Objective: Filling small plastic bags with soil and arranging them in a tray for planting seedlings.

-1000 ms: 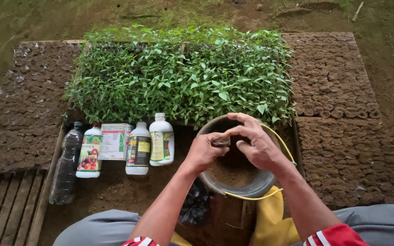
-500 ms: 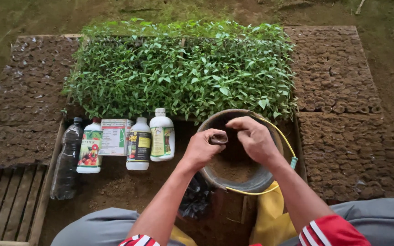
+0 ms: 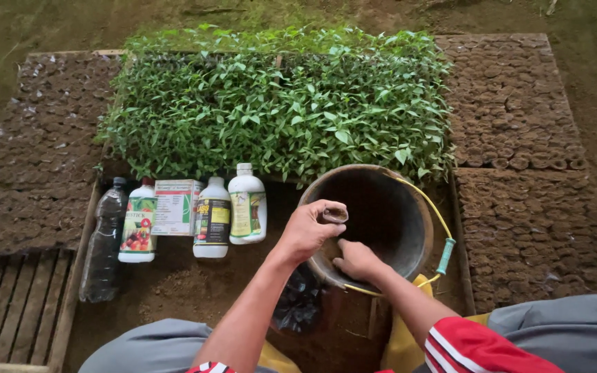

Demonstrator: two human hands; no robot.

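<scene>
My left hand pinches a small soil-filled pot at the bucket rim, mouth tipped toward three o'clock. My right hand, at five o'clock from it, reaches loosely curled into the bucket; whether it holds soil, I cannot tell.

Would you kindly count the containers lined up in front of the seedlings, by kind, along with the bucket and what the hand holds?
Clear plastic bottle: 1
White bottles with labels: 3
Small box: 1
Bucket: 1
Small soil pot, held in the left hand: 1
Total: 7
The right hand reaches into the bucket.
</scene>
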